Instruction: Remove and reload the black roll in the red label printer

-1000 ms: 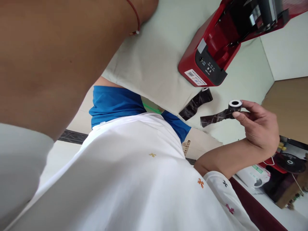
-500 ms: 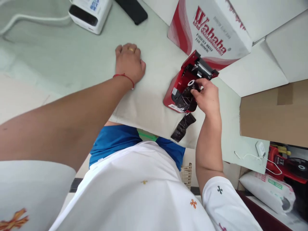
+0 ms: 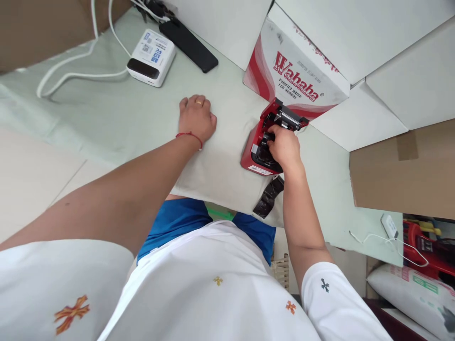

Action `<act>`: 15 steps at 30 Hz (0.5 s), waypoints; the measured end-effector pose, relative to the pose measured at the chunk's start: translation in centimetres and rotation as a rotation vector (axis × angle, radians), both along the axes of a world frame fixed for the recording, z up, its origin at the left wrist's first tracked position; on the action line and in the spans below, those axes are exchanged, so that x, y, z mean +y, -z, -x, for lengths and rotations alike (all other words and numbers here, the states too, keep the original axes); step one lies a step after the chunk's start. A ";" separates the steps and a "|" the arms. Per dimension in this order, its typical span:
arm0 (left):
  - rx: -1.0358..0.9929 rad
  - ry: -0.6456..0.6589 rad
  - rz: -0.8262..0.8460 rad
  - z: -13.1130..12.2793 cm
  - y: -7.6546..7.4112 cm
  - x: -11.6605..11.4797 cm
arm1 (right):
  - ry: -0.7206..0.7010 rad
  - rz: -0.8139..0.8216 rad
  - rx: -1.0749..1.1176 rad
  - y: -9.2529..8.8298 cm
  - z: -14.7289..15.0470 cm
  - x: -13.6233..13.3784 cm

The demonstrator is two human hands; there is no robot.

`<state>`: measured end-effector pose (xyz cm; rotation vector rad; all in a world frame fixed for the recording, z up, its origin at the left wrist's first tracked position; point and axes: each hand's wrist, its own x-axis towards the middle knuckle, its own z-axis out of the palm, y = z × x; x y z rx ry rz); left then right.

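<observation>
A red label printer [image 3: 253, 152] stands open on the pale green table [image 3: 106, 113], in front of a Wahaha carton [image 3: 295, 80]. My right hand [image 3: 284, 148] reaches down into the printer's open bay, fingers curled around a black ribbon roll that the hand mostly hides. A second black ribbon strip [image 3: 268, 196] trails from the printer's front to the table edge. My left hand [image 3: 196, 117] rests as a loose fist on the table left of the printer, holding nothing; it wears a ring and a red wrist string.
A small white device [image 3: 151, 59] with a white cable and a black flat handset [image 3: 188, 45] lie at the back left. White boxes and a brown cardboard box [image 3: 401, 170] crowd the right. A charger [image 3: 389, 225], red tool [image 3: 426, 241] and sack [image 3: 415, 293] sit lower right.
My right hand carried the ribbon roll from near my body up to the printer and pushed it into the bay. The view tilted up over the table; my left hand stayed put.
</observation>
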<state>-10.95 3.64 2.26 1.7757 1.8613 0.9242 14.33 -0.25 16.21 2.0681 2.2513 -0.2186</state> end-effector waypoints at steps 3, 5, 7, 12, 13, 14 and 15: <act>0.122 -0.010 0.020 -0.1 -0.2 -0.3 | -0.041 -0.013 0.109 0.7 -0.8 0.3; 0.176 -0.008 0.031 -0.2 -0.3 -0.4 | -0.099 -0.054 0.223 1.0 -1.6 -0.8; 0.199 -0.005 0.034 -0.3 -0.4 -0.4 | -0.172 -0.126 0.345 1.2 -2.4 -3.0; 0.153 -0.001 0.026 -0.2 -0.4 -0.4 | -0.311 -0.195 0.417 2.2 -3.6 -11.2; 0.138 0.003 0.021 -0.2 -0.4 -0.4 | -0.305 -0.197 0.395 2.5 -3.7 -12.6; 0.123 0.006 0.016 -0.1 -0.4 -0.5 | -0.295 -0.201 0.375 2.9 -3.6 -13.8; 0.105 0.005 0.012 0.0 -0.4 -0.5 | -0.283 -0.204 0.360 3.2 -3.6 -14.7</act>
